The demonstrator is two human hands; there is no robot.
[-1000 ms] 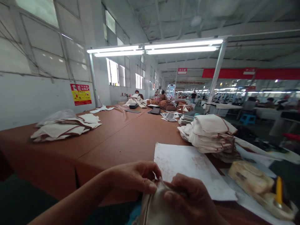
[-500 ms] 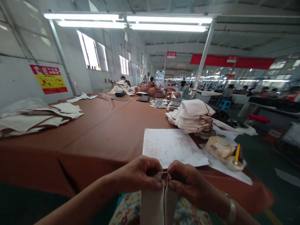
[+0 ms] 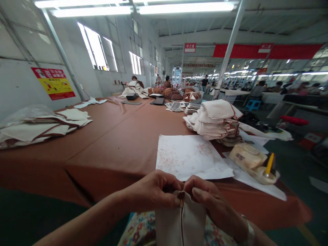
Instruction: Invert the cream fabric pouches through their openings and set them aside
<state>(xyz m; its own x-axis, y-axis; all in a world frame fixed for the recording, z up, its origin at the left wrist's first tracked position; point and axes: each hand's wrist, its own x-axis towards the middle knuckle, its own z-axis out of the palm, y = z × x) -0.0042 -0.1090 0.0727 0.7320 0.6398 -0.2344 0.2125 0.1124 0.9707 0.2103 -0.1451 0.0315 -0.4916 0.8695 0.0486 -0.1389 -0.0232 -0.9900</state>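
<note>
A cream fabric piece (image 3: 169,225) with a dark brown line down its middle, which looks like a zipper, hangs over my lap at the table's front edge. My left hand (image 3: 160,191) pinches its top left edge between thumb and fingers. My right hand (image 3: 207,196) grips the top right edge, fingertips close to the left ones. Between the hands a small brown and gold-coloured part shows at the top end of the line; its exact kind is too small to tell. Just beyond my fingers lies a white sheet (image 3: 189,157) with brownish smudges.
A brown-covered table (image 3: 110,136) stretches ahead. Stacked cream fabric pieces (image 3: 217,116) stand at the right, near a plastic container (image 3: 248,159) and a yellow-handled tool (image 3: 269,164). More cream pieces (image 3: 38,130) lie at the left. Several people sit or stand farther back.
My right thumb has lifted from beside the brown line and shifted right and up. The fabric's right side shows more widely. My view has tilted slightly downward.
</note>
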